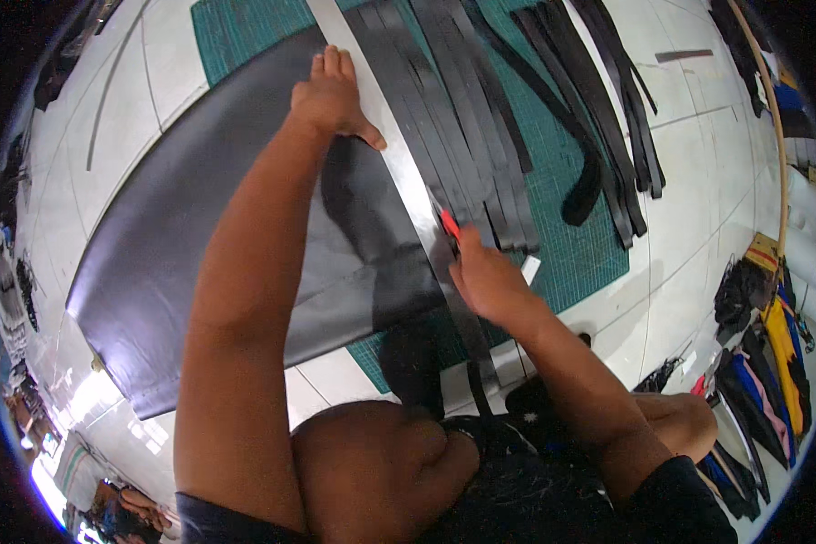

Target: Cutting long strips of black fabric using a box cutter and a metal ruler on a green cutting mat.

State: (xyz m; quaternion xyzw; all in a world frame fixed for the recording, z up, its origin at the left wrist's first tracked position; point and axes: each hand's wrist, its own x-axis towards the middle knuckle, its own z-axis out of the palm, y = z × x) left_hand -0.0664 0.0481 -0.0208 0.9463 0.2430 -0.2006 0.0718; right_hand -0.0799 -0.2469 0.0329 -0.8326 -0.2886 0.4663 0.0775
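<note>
A long metal ruler lies slantwise over a big black sheet that looks like leather or vinyl. My left hand presses on the ruler's upper part, fingers stretched forward and thumb apart. In my right hand is a red utility knife, its tip close to the ruler's right edge. Beneath the sheet spreads a green cutting mat. Several black strips lie side by side just right of the ruler. My fingers partly hide the knife's handle.
More black strips trail off the mat's right side onto the white tiled floor. A small white piece sits beside my right wrist. Coloured fabric is heaped at the far right, near a long thin pole.
</note>
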